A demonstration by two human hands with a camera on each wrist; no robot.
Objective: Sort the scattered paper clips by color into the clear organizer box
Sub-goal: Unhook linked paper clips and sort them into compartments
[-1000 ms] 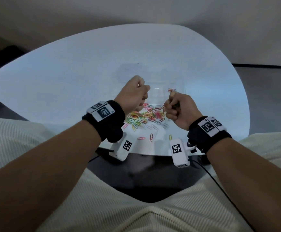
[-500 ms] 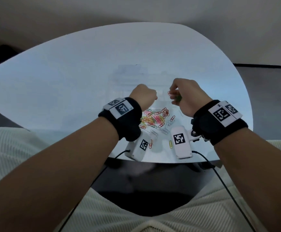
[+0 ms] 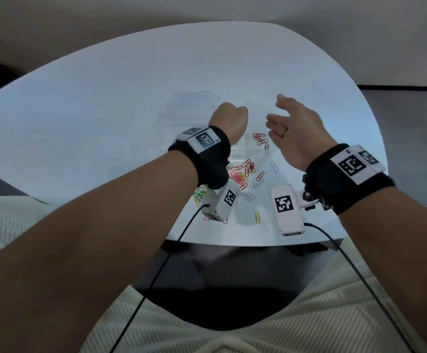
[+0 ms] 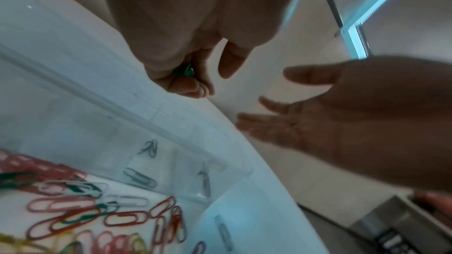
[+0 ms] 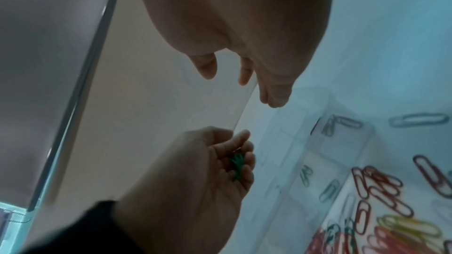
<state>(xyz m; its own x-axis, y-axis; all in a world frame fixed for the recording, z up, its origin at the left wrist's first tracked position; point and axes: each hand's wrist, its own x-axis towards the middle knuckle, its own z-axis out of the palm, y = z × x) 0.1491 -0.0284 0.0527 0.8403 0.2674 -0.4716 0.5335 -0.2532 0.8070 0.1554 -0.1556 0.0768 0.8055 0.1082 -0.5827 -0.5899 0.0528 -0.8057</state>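
The left hand (image 3: 229, 121) is curled into a loose fist around a small bunch of green clips (image 5: 236, 162), which peek out between its bent fingers (image 4: 195, 88) in both wrist views. The right hand (image 3: 293, 131) is released, fingers spread and relaxed, palm turned toward the left one and holding nothing. Both hang in the air, close together but apart.

Directly under and just beyond them sits the clear box (image 3: 248, 149), hard to make out against the pale table (image 3: 105, 110); its long axis seems to run across the person, left to right, with dividers cutting it into cells. One cell below the right hand holds red clips (image 3: 260, 140); the wrist views show a few grey or dark ones (image 4: 139, 177) in cells nearer the left hand. The coming move is probably dropping the green bunch into a cell of its own, and the left hand is the nearer (it is already above the box); which cell lies straight below it I cannot tell.

Behind the hands, toward the person, lies the mixed pile (image 3: 240, 174) of red, pink, yellow and green clips pointing every way, with a lone yellow clip (image 3: 257, 217) lengthwise toward the person, close to the table's near edge.
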